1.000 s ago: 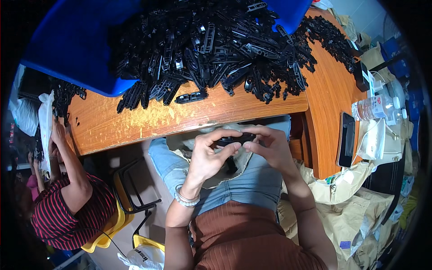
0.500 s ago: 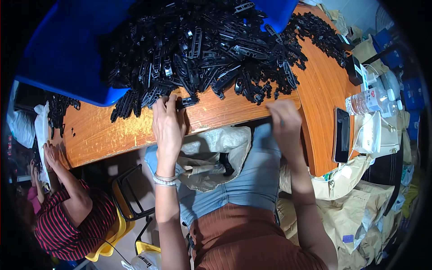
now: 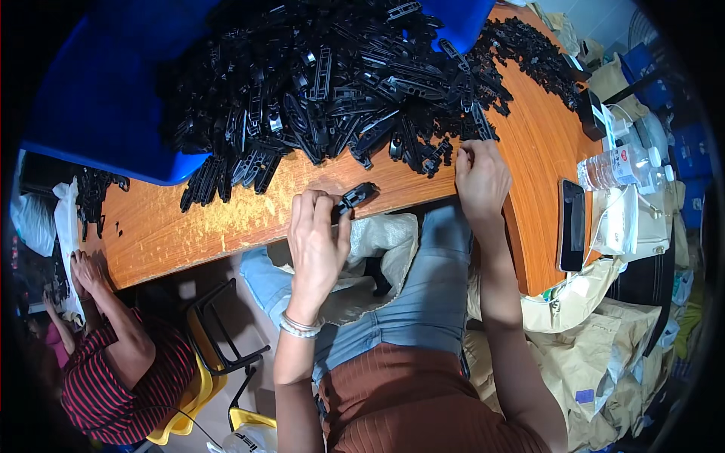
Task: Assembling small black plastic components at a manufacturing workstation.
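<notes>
A long black plastic part (image 3: 359, 197) is gripped at its near end by the fingers of my left hand (image 3: 316, 238), just above the table's front edge. My right hand (image 3: 484, 180) is to the right, fingers curled together at the edge of the small black plastic pieces (image 3: 434, 155); whether a piece is between the fingertips is hidden. Beyond both hands rises a large heap of long black plastic parts (image 3: 325, 83), spilling from a blue bin (image 3: 98, 98) onto the wooden table (image 3: 249, 219).
On the table's right wing are a phone (image 3: 572, 226), a water bottle (image 3: 608, 171) and more small black pieces (image 3: 529, 57). An open woven sack (image 3: 393, 241) lies across my lap under the edge. At the left, another person (image 3: 124, 362) sits by the same table.
My left hand has drawn back from the heap, toward me and rightward, with a black plastic part in it. My right hand has moved slightly away from me to the small pieces.
</notes>
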